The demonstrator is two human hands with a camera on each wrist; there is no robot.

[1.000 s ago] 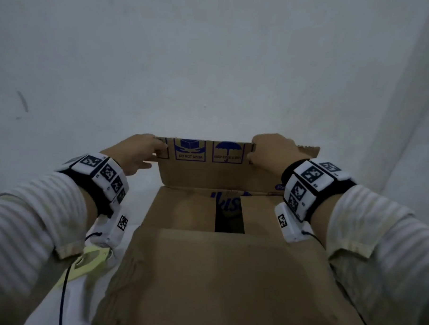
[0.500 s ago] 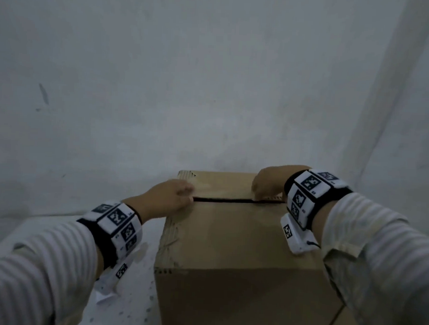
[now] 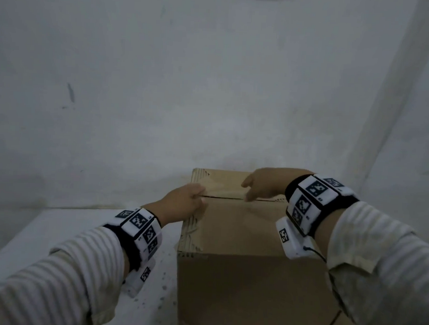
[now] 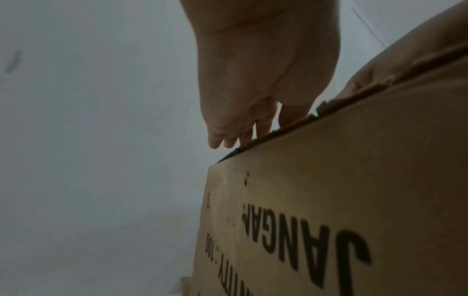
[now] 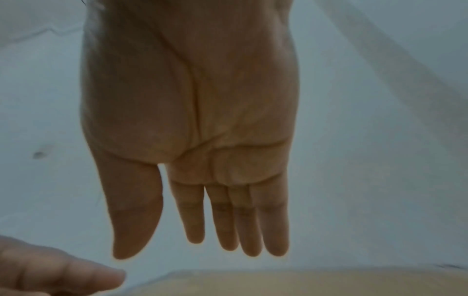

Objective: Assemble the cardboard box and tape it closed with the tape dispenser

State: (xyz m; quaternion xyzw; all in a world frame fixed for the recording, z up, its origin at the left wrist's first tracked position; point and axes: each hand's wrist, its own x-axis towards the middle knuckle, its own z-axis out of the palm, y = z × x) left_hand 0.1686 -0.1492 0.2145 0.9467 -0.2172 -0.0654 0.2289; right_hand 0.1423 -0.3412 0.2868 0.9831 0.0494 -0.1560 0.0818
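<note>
The brown cardboard box (image 3: 242, 232) stands on the white table with its top flaps folded flat, a dark seam running across the top. My left hand (image 3: 184, 202) rests on the left end of that seam, its loosely bent fingers (image 4: 240, 134) touching the box's top edge (image 4: 354, 190), where black print shows on the side. My right hand (image 3: 264, 186) is over the seam's middle with straight fingers, and in the right wrist view the right hand (image 5: 197, 140) hangs just above the box top (image 5: 278, 282), holding nothing. No tape dispenser is in view.
The white table (image 3: 58, 229) extends to the left of the box, with dark specks (image 3: 164, 283) beside the box's left side. A white wall (image 3: 211, 88) rises close behind the box, and another white surface closes in on the right.
The far flap, held upright by both hands a second ago, has been folded down onto the box top. My right hand has since straightened its fingers and moved left along the seam.
</note>
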